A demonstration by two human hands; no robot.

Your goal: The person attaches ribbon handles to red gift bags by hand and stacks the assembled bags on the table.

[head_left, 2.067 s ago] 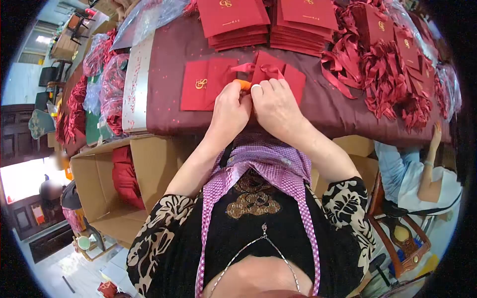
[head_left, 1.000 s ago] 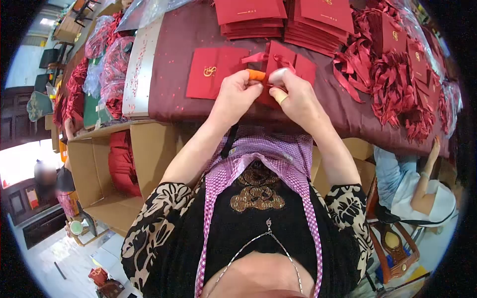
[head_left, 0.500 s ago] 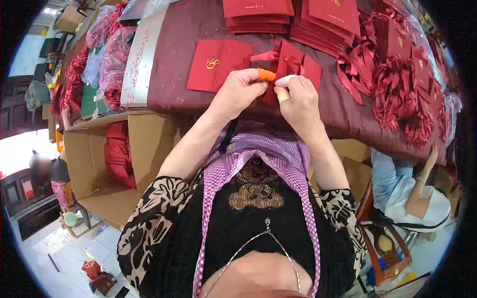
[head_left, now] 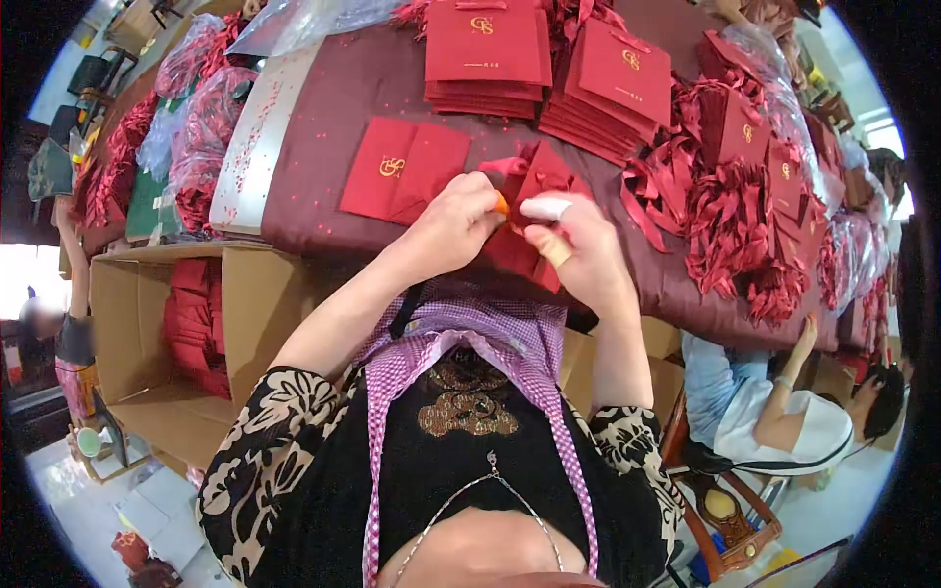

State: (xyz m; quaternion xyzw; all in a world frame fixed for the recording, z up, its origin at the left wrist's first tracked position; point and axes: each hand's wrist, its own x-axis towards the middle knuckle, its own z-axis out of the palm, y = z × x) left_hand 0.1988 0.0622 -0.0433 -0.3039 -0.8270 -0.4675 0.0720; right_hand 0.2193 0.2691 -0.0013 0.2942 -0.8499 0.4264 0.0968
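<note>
A red gift bag with a red ribbon at its opening is between my two hands, tilted above the table edge. My left hand is closed at its left side, an orange cover on one fingertip; the fingertips' exact hold is partly hidden. My right hand pinches the bag's right side, with a white wrap on the index finger and a yellowish one on the thumb. Just left of my hands, a flat red bag with a gold logo lies on the dark red tablecloth.
Stacks of red bags stand behind my hands. Loose red ribbons and more ribboned bags lie to the right. A cardboard box with red bags stands at left below the table. A seated person is at right.
The view has shifted, so the table stacks appear lower and further left. My hands stay at the gift bag, which is now more tilted, its lower part showing between them.
</note>
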